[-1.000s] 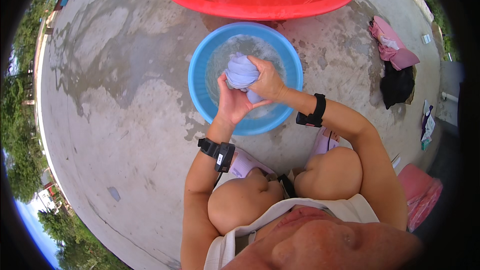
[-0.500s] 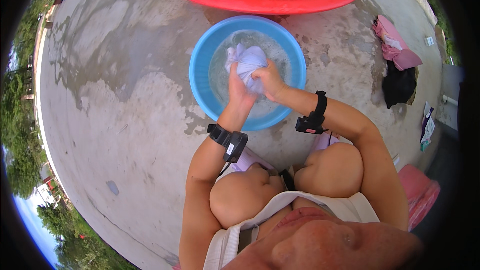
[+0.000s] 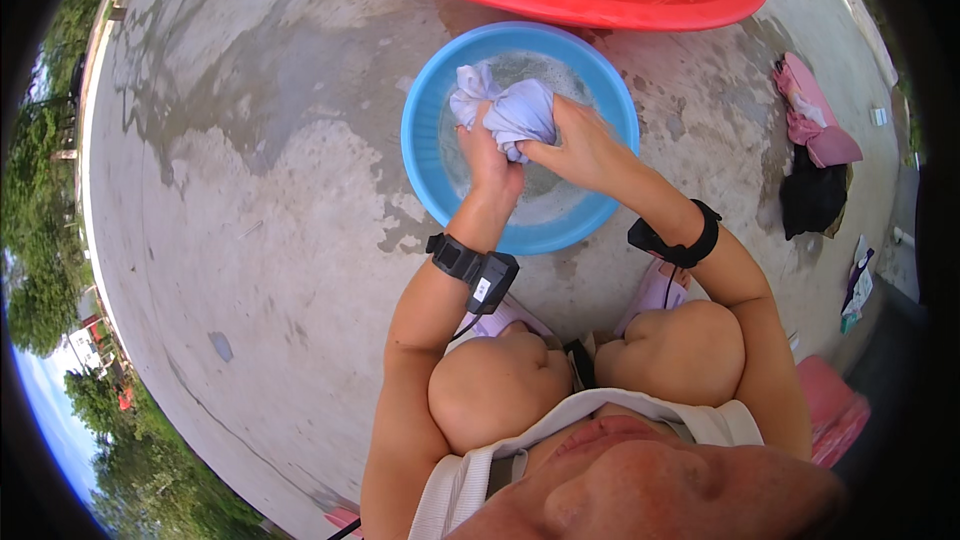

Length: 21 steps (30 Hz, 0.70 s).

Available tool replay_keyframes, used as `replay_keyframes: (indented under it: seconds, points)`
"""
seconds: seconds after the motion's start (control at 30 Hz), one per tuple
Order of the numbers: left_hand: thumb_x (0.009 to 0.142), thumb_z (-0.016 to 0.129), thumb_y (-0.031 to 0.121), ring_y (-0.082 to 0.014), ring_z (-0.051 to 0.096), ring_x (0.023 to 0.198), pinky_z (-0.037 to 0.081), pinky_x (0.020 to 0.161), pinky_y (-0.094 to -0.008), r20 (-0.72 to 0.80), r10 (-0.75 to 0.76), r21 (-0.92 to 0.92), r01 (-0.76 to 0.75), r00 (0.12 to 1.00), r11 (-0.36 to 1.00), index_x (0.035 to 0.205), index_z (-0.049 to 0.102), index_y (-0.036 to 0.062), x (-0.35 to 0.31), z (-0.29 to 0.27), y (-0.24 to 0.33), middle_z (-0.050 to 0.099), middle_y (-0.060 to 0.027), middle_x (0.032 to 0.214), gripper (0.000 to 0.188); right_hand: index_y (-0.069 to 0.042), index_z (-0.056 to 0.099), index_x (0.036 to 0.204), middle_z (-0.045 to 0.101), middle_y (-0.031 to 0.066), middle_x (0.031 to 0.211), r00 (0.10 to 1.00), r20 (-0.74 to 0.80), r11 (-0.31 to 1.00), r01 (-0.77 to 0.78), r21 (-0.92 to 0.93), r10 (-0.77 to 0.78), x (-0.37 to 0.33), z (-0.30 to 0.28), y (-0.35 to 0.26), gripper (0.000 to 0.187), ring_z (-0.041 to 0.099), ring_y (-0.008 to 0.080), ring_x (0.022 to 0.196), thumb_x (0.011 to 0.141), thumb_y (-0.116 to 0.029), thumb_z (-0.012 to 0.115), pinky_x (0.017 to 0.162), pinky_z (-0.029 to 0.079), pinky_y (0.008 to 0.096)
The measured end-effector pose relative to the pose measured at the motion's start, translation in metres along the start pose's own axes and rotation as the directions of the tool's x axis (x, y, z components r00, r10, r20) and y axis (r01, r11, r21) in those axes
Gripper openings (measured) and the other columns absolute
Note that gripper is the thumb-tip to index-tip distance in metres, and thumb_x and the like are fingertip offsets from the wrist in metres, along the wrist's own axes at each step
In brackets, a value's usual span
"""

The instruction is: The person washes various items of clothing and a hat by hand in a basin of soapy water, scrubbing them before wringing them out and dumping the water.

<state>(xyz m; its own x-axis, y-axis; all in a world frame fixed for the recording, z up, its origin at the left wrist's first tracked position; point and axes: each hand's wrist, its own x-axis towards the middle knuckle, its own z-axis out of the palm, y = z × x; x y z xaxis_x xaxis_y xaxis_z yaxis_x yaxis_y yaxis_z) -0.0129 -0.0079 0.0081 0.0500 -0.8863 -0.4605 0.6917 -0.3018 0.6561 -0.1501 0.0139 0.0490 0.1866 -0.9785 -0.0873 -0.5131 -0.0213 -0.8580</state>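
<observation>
Above soapy water in a round blue basin (image 3: pixel 425 105), both my hands grip a bunched pale lavender cloth (image 3: pixel 525 115). My left hand (image 3: pixel 490 155) is closed round its left part, and a loose twist of the cloth sticks out beyond the fingers. On the cloth's right side, my right hand (image 3: pixel 580 145) holds on with the thumb toward me; most of its fingertips are hidden. The cloth is wrinkled and looks wet. What kind of garment or towel it is cannot be made out.
A large red tub (image 3: pixel 640 15) stands just beyond the basin. On the wet-patched concrete floor (image 3: pixel 280 230), a pink cloth item (image 3: pixel 820 130) and a black cloth (image 3: pixel 815 190) lie to the right. A small packet (image 3: pixel 857 280) rests nearer me, above a pink bag-like thing (image 3: pixel 832 410).
My right hand has turned and shifted on the cloth, its wrist now swung outward. The cloth is bunched differently, with more of it sticking out at left. The whole view has shifted slightly.
</observation>
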Motion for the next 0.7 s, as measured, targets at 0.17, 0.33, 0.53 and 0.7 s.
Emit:
replay_keyframes:
  seconds: [0.17,0.33,0.53,0.7]
  points:
    - [0.089,0.055,0.007,-0.023,0.062,0.102,0.055,0.084,-0.0358,-0.153,0.129,0.174,-0.101,0.98,0.98,0.128,0.047,0.0023,-0.005,0.005,0.01,0.057,-0.0095,0.118,0.039,-0.001,0.043,0.135,0.043,0.0234,0.138,0.965,-0.101,0.927,0.201,-0.316,-0.243,-0.014,-0.017,-0.012,0.075,0.05,0.0365,0.119,0.07,-0.019,0.077,0.085,0.051,0.0476]
    - [0.079,0.057,0.0,-0.0215,0.062,0.095,0.055,0.077,-0.0363,-0.141,0.066,0.074,-0.056,0.988,0.996,0.126,0.043,0.0039,-0.006,0.003,0.002,0.056,-0.0109,0.112,0.048,-0.005,0.035,0.14,0.055,0.0258,0.121,0.99,0.114,0.917,0.118,-0.382,-0.08,0.006,0.024,-0.002,0.088,0.059,0.0435,0.104,0.064,-0.013,0.078,0.08,0.052,0.0452]
    - [0.078,0.053,-0.003,-0.0183,0.062,0.09,0.054,0.075,-0.0346,-0.108,0.146,0.227,-0.118,0.983,0.967,0.12,0.051,-0.0006,-0.004,0.001,-0.008,0.059,-0.0091,0.109,0.042,-0.001,0.063,0.096,0.063,0.0236,0.072,0.96,0.278,0.994,0.052,-0.098,-0.023,0.022,0.036,0.037,0.037,0.064,0.0417,0.074,0.061,-0.013,0.07,0.064,0.051,0.0487]
    - [0.074,0.055,-0.002,-0.0166,0.06,0.09,0.052,0.076,-0.032,0.109,0.275,0.505,-0.292,0.955,0.813,0.115,0.051,-0.0002,-0.002,-0.016,-0.015,0.058,-0.009,0.105,0.041,-0.003,0.063,0.081,0.058,0.0124,0.067,0.815,0.562,0.947,-0.275,0.163,0.14,0.025,0.032,0.046,0.02,0.056,0.0217,0.058,0.064,-0.013,0.068,0.047,0.039,0.0353]
